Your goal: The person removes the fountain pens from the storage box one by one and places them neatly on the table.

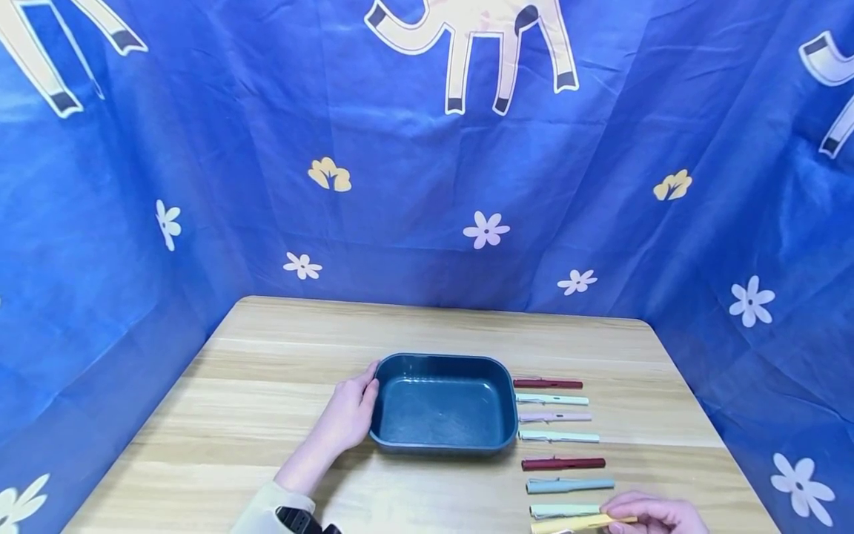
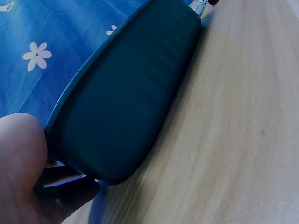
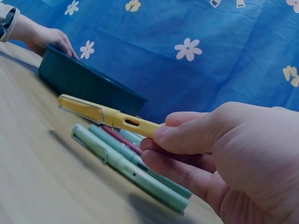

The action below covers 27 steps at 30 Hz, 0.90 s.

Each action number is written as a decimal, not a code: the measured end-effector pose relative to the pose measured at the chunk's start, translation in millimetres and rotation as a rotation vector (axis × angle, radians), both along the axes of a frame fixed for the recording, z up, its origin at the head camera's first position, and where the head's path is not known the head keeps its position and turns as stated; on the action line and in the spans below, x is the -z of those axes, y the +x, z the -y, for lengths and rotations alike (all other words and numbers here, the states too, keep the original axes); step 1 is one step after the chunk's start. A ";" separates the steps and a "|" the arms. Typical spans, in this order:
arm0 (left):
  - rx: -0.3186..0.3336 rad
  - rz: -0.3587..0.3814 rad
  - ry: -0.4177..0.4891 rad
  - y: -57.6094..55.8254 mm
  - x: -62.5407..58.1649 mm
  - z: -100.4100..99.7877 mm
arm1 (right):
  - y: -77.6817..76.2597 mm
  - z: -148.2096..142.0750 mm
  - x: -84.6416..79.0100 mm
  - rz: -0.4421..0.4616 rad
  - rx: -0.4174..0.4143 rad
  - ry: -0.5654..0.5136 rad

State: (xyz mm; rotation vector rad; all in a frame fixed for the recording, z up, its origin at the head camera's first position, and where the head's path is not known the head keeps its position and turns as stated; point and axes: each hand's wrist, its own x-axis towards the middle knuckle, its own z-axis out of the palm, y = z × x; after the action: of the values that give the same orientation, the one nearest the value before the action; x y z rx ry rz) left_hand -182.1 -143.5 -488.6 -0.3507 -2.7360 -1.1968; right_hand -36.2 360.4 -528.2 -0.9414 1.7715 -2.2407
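Observation:
A dark teal plastic basin point(image 1: 443, 408) sits mid-table, its inside bare. My left hand point(image 1: 356, 404) grips its left end, with the thumb along the near side and fingers at the far side; the basin's outer wall point(image 2: 126, 88) fills the left wrist view. At the lower right, my right hand point(image 1: 657, 513) pinches a yellow fountain pen point(image 3: 105, 115) by its barrel end, cap pointing left. In the right wrist view the pen is held above the table. A light green pen point(image 3: 131, 170) lies just beneath it.
Right of the basin, capped pens lie in a column: a dark red pen point(image 1: 548, 384), a lilac pen point(image 1: 557, 417), another dark red pen point(image 1: 563, 463), a blue-green pen point(image 1: 570, 485) and several pale green ones. A blue patterned curtain point(image 1: 400, 222) surrounds the wooden table point(image 1: 253, 393).

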 end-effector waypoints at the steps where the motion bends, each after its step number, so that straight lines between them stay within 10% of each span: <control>1: -0.001 0.004 -0.001 -0.5 0.1 0.1 | -1.4 -3.1 2.4 -0.016 -0.039 0.005; 11: -0.009 -0.009 -0.002 0.4 -0.2 0.3 | -10.1 -22.3 11.5 -0.144 -0.209 0.173; 22: -0.010 -0.013 -0.002 0.3 -1.3 -0.4 | -6.9 -19.5 3.7 -0.109 -0.121 0.294; 27: -0.013 -0.012 -0.001 0.1 -0.6 -0.9 | -7.7 -18.5 10.5 -0.260 -0.025 0.387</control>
State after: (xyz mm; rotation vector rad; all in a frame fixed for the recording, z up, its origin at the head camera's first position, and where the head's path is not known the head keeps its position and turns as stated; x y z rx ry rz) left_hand -182.0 -142.6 -488.0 -0.3385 -2.7238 -1.1865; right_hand -43.9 379.0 -538.7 -1.1932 2.1783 -1.7258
